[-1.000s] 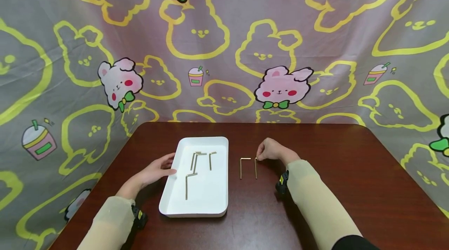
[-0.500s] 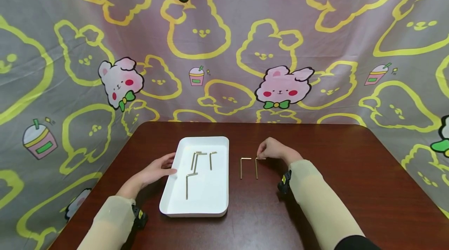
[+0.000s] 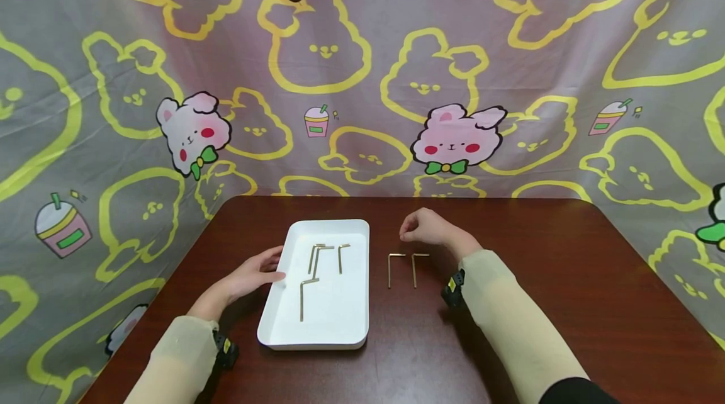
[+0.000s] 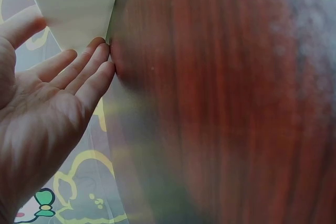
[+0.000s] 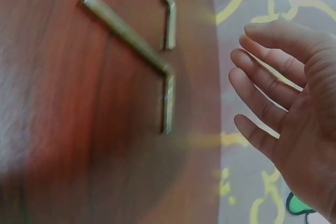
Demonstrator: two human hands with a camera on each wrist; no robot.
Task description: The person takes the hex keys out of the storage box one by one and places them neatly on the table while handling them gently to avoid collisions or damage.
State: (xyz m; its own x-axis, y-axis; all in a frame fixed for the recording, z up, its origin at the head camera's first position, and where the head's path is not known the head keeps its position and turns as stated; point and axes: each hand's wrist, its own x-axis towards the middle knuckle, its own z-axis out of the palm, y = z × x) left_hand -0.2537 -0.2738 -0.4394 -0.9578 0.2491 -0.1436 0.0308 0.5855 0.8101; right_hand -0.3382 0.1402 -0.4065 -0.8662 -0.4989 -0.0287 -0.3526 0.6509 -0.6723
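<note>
In the head view, my left hand (image 3: 249,276) rests against the left side of a white tray (image 3: 357,284); its fingers are extended in the left wrist view, touching the tray's wall. Several L-shaped brass-coloured keys, one of them a separate key (image 3: 301,302) near the front, lie in the tray. To the tray's right, a key (image 3: 389,272) and another key (image 3: 415,272) lie side by side on the table. My right hand (image 3: 430,228) hovers just behind them, holding nothing, its fingers loosely bent and apart in the right wrist view.
The dark red-brown wooden table (image 3: 538,303) extends around the tray. A patterned cloth (image 3: 362,77) with cartoon rabbits and drink cups hangs behind it and at both sides.
My right hand has let go of the right-hand key on the table and moved back and slightly left. My left hand and the tray stay in place.
</note>
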